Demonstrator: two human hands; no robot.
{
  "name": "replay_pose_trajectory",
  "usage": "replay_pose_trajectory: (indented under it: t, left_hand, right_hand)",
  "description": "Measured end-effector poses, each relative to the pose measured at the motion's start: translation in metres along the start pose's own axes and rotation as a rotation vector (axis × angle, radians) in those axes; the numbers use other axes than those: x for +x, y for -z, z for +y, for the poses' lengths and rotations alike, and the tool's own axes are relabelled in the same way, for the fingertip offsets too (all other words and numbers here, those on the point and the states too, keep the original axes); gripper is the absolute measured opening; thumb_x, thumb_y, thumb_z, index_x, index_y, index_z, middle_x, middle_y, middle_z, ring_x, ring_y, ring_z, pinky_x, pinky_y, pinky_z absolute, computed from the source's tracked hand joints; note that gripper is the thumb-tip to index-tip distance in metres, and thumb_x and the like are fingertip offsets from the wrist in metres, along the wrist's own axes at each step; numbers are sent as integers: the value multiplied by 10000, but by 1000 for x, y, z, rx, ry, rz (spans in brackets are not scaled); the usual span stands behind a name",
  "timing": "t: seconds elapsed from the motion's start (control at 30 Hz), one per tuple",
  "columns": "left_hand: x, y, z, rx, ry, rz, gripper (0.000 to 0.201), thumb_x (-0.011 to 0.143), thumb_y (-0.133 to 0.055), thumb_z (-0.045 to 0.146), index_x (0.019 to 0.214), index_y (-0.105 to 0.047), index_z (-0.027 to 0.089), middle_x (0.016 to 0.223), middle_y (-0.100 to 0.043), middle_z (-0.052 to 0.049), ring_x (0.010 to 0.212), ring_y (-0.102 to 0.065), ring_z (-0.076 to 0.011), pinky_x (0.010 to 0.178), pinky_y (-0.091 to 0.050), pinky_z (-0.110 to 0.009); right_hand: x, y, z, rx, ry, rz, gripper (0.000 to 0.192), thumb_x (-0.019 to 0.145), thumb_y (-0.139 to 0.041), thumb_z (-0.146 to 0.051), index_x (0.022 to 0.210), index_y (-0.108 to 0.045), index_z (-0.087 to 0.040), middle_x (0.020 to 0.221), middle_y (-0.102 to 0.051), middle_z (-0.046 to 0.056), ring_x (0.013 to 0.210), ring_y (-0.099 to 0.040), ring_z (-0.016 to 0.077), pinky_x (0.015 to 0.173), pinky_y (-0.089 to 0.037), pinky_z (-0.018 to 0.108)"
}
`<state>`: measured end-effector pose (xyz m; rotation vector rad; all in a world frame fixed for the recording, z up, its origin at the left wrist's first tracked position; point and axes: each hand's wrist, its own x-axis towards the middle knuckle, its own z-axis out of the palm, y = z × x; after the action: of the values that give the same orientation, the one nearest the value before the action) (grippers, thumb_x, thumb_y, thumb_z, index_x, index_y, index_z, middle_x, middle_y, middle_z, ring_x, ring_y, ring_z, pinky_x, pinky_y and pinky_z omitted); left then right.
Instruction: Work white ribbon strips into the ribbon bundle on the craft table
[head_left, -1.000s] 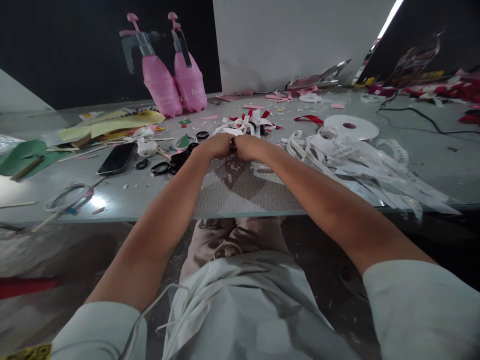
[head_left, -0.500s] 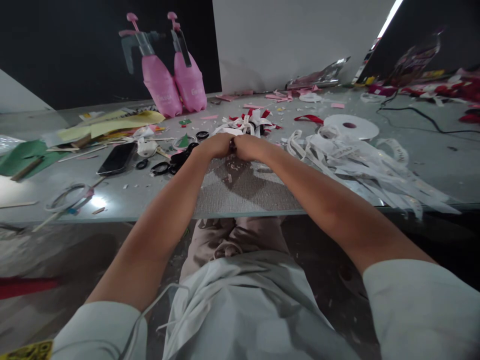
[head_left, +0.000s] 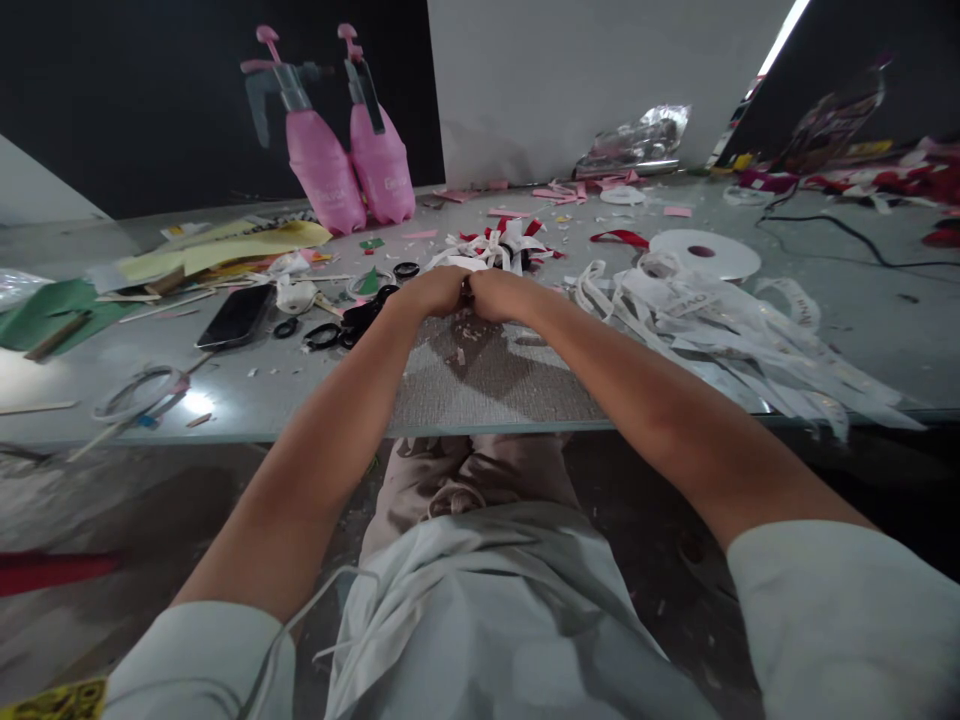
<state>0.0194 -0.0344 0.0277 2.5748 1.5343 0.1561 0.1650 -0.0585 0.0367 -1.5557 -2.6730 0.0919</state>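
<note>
Both hands, left hand (head_left: 433,292) and right hand (head_left: 501,294), meet knuckle to knuckle mid-table, fingers curled together pinching something small and dark (head_left: 466,290) between them, equally near.

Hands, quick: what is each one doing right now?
Left hand: closed, pinching something small, unclear what.
Right hand: closed against the left, same small thing.

Craft workshop: glass table (head_left: 247,400) strewn with ribbon strips (head_left: 720,320), scissors (head_left: 352,322), paper scraps (head_left: 217,250).
</note>
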Motion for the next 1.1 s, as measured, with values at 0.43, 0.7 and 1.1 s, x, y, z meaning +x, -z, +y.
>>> replay_pose_trajectory:
  t: [0.43, 0.7, 1.1]
  left_hand:
    - [-4, 4, 5, 11, 16, 6, 577, 778, -596, 241, 1348, -678, 205, 1287, -741, -120, 1173, -671, -275, 1021, -485, -344]
    - [-3, 4, 4, -3, 1, 4, 575, 773, -591, 258, 1339, -683, 219, 1272, -747, -111, 1183, -669, -281, 1021, -486, -351]
    - [1, 0, -1, -12, 1, 15, 566, 779, -628, 302, 1338, -678, 232, 1199, -762, -85, 1199, -656, -288, 1037, -486, -356]
  right_hand:
    - [0, 2, -2, 0, -4, -15, 409, 926, -646, -222, 1294, -754, -78, 1133, -762, 240, 1021, -744, 257, 822, -508, 248]
    - [1, 0, 0, -14, 10, 5, 423, 920, -613, -206, 1301, -760, -95, 1109, -773, 223, 985, -752, 251, 801, -511, 251]
    - [3, -2, 2, 37, 32, 17, 472, 923, -646, -315, 1338, -741, -110, 1050, -779, 202, 1015, -736, 281, 807, -515, 267]
